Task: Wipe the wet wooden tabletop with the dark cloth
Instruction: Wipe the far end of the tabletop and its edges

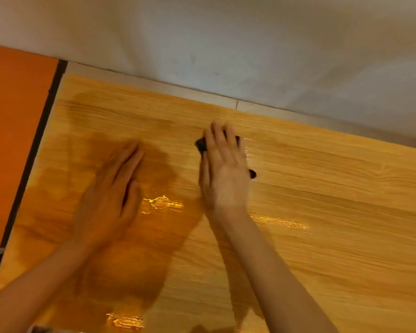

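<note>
Nearest to us, at the bottom edge, we see a bright wet glint [125, 321] on the wooden tabletop [334, 212], and both bare forearms reach up from the near corners over the boards.

A little farther in, our left hand [111, 195] lies flat on the wood left of centre, palm down, fingers straight and close together, pointing far and slightly right; it holds nothing. A dark shadow spreads around and beyond it. Just right of its thumb sits a second shiny wet patch [162, 203], between the two hands. Another wet streak [279, 222] lies to the right of the right wrist.

Farther still, our right hand [223, 169] presses down on the dark cloth [201, 144], fingers stretched out and spread slightly rather than curled. The cloth lies almost wholly under the palm and fingers: a lump of it shows at the left of the fingers, a sliver between the fingertips on the far side, and a small dark tip pokes out at the right edge of the palm.

Beyond the table's far edge we find a pale ledge [154, 85], then a grey-white wall [226, 39]. Along the left, an orange panel [12, 131] stands beside the table, a dark strip between them.
</note>
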